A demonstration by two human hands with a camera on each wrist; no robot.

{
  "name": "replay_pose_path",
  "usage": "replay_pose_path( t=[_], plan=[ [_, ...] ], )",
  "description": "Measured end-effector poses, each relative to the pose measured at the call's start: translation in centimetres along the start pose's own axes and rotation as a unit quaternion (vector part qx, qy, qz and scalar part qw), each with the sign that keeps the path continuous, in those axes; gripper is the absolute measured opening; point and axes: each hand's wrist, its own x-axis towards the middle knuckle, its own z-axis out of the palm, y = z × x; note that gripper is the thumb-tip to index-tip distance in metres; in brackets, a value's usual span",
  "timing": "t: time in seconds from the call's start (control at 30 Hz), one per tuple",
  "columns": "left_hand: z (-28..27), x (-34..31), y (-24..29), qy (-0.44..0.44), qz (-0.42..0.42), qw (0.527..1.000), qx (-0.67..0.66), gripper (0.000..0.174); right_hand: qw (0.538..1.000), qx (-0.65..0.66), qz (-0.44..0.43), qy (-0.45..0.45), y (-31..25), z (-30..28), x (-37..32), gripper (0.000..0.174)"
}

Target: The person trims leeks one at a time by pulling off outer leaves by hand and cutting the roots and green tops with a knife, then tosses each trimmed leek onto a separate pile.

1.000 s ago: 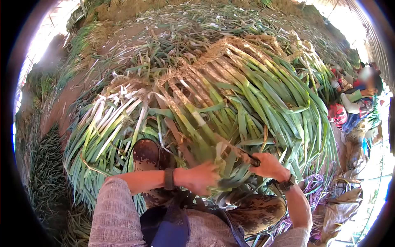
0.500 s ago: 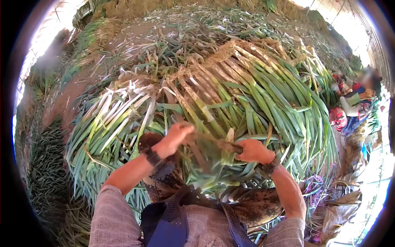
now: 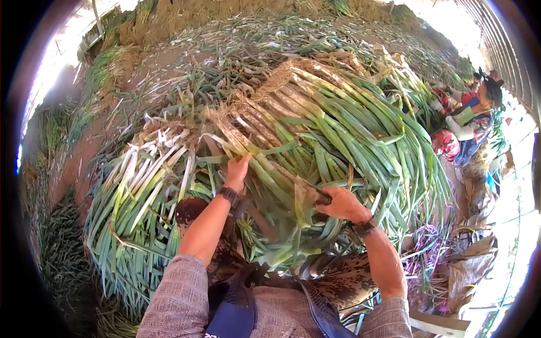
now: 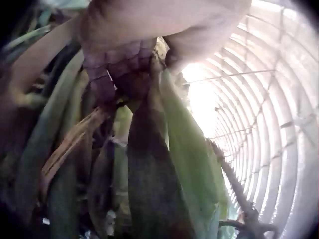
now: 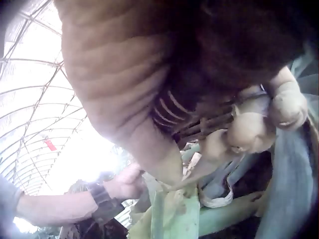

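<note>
- Left hand [image 3: 239,169]: fingers clamped round leaves [image 4: 189,149], leek pile [image 3: 360,143] near edge.
- Right hand [image 3: 344,204]: fingers clamped on leaf [image 5: 174,211].
- Vest [image 3: 234,315] lettering [image 3: 210,336] cut off, unreadable.

A grey-brown shirt [image 3: 282,308] of coarse, faintly lined cloth covers the torso, its left sleeve [image 3: 174,296] and right sleeve [image 3: 386,319] ending around the elbow, and over its front lie a left blue panel [image 3: 234,314] and a right blue panel [image 3: 326,318], both bordered with dark perforated mesh, white lettering cut off at the left one's lower end. A left wristband [image 3: 230,195] and a right wristband [image 3: 363,227], both dark, sit above the bare left hand [image 3: 238,170] and right hand [image 3: 344,205]. The boots [image 3: 346,280] wear brown-and-black blocky camouflage.
</note>
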Motion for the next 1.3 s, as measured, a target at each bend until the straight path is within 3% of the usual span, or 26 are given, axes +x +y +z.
replay_pose_path(
  t=[0.07, 0.1, 0.13, 0.17, 0.2, 0.23, 0.27, 0.37, 0.43, 0.53, 0.63, 0.8, 0.83, 0.9, 0.93, 0.97, 1.03, 1.13, 1.17, 1.23, 1.3],
  plan=[
    [-1.4, 0.5, 3.2, 0.03, 0.085, 0.996, -0.013, 0.054, 1.0, 0.024, 0.015, 0.011, 0.3, -0.2, -0.3, 0.051],
    [-2.4, -0.5, 7.1, 0.046, 0.062, 0.997, -0.03, 0.053, 0.999, 0.042, 0.019, 0.018, 0.6, -0.2, -0.5, 0.052],
    [-4.6, 1.1, 9.0, 0.022, 0.077, 0.997, -0.01, 0.053, 0.995, 0.071, -0.023, 0.073, 2.1, 0.7, -0.4, 0.045],
    [-5.8, 0.5, 12.1, -0.009, 0.189, 0.98, -0.066, 0.05, 0.994, 0.074, -0.02, 0.076, 2.5, 0.6, -0.7, 0.045],
    [-7.7, 1.5, 14.2, -0.052, 0.208, 0.971, -0.109, 0.054, 0.997, 0.053, 0.0, 0.063, 2.5, 0.3, -0.7, 0.047],
    [-9.0, 1.1, 16.9, -0.067, 0.236, 0.958, -0.15, 0.036, 0.998, 0.033, 0.018, 0.051, 2.4, 0.0, -0.7, 0.048],
    [-10.6, 1.3, 19.1, -0.124, 0.247, 0.939, -0.205, 0.033, 0.998, 0.038, 0.022, 0.043, 1.8, -0.6, -1.0, 0.045],
    [-13.5, 0.1, 24.8, -0.16, 0.274, 0.893, -0.318, 0.038, 0.999, 0.036, 0.025, 0.022, 2.5, -0.3, -1.1, 0.045],
    [-16.0, 0.3, 27.4, -0.307, 0.274, 0.849, -0.332, 0.035, 0.999, 0.022, 0.022, 0.034, 3.8, 1.1, -1.2, 0.047],
    [-17.3, 2.8, 29.8, -0.263, 0.259, 0.848, -0.38, 0.034, 0.995, 0.03, 0.046, -0.088, 2.5, 0.7, -1.7, 0.049],
    [-17.0, 4.8, 31.7, -0.286, 0.275, 0.831, -0.389, 0.032, 0.992, 0.005, 0.028, -0.123, 1.7, 1.0, -1.9, 0.05],
    [-11.7, 2.3, 36.4, -0.317, 0.326, 0.83, -0.324, 0.03, 0.988, 0.018, -0.007, -0.156, 0.3, 2.3, -2.8, 0.048],
    [-10.4, 1.1, 37.4, -0.272, 0.342, 0.846, -0.305, 0.033, 0.988, 0.019, -0.007, -0.156, 0.0, 2.4, -2.9, 0.048],
    [-8.6, -0.8, 39.0, -0.378, 0.383, 0.801, -0.261, 0.037, 0.972, 0.035, -0.076, -0.219, -1.0, 2.3, -3.0, 0.048],
    [-8.1, -1.6, 39.5, -0.379, 0.381, 0.802, -0.259, 0.037, 0.97, 0.072, -0.086, -0.217, -1.8, 1.6, -3.6, 0.045],
    [-7.6, -1.9, 39.9, -0.358, 0.39, 0.811, -0.248, 0.04, 0.97, 0.076, -0.085, -0.217, -1.4, 1.2, -3.5, 0.045],
    [-5.8, -2.6, 39.4, -0.34, 0.402, 0.817, -0.234, 0.043, 0.999, 0.01, -0.003, -0.049, 0.1, 0.0, -3.4, 0.04],
    [-3.6, -1.3, 32.9, -0.249, 0.269, 0.911, -0.187, 0.046, 0.992, 0.028, 0.054, 0.112, 3.9, -2.3, -2.8, 0.038],
    [-2.5, -0.2, 29.8, -0.222, 0.224, 0.933, -0.175, 0.046, 0.976, 0.016, 0.034, 0.215, 4.4, -2.1, -3.0, 0.035],
    [0.2, -1.0, 24.1, -0.207, 0.135, 0.947, -0.203, 0.038, 0.959, 0.022, 0.025, 0.281, 2.8, -2.0, -3.3, 0.032],
    [1.6, 0.3, 18.2, -0.254, 0.072, 0.941, -0.211, 0.034, 0.962, 0.024, -0.023, 0.272, 0.5, -0.7, -3.6, 0.03]
  ],
)
